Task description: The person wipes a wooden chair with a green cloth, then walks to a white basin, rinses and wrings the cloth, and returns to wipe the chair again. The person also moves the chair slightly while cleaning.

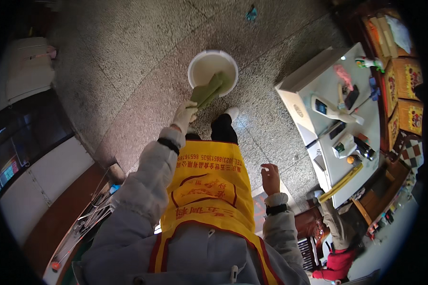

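Note:
My left hand (184,117), in a pale glove, grips one end of a folded green cloth (204,93). The cloth's far end reaches over the near rim into a round white bucket (190,75) on the floor. Inside the bucket there seems to be cloudy liquid, and part of the cloth looks sunk in it. My right hand (270,179) hangs to the right of my yellow apron (208,178), away from the bucket. Its fingers are loosely bent with nothing visible in them. The apron bears red writing.
A white counter (356,178) on the right bears a handheld device (329,108), a bottle (369,63), and several small items. Printed boxes (409,115) stand behind it. A person in red (339,263) is at lower right. Blue scrap (251,14) lies on the speckled floor.

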{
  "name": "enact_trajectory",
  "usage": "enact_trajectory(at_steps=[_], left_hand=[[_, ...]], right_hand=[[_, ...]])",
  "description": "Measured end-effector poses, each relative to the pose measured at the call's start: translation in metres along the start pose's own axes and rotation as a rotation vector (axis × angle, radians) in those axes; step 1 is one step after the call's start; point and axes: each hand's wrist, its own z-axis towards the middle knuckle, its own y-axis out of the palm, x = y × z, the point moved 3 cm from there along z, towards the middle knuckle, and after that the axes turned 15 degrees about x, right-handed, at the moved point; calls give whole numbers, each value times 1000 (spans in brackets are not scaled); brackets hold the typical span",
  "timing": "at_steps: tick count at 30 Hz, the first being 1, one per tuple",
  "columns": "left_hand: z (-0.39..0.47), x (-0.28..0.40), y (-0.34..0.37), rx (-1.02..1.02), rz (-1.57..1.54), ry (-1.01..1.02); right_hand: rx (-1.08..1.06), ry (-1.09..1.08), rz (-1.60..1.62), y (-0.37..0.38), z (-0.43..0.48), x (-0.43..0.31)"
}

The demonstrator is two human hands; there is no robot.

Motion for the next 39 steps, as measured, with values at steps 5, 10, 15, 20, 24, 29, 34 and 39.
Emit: enact_trajectory(at_steps=[5,10,15,20,24,29,34,39], left_hand=[[175,-27,42,227,290,131],[307,-51,69,225,717,227],[397,-68,125,74,999,624],[463,-108,163,71,1407,456],[502,-122,163,-329,1724,646],[526,-118,170,-107,1418,558],[441,-84,157,-422,927,565],[326,-47,140,-627,515,495]], right_hand=[[25,142,114,71,74,-12],[56,228,229,177,146,-9],[57,451,537,302,204,-2],[176,702,811,395,265,17],[292,735,820,440,301,24],[208,479,588,465,328,-2],[102,845,980,479,368,-27],[83,1084,1456,461,393,-41]])
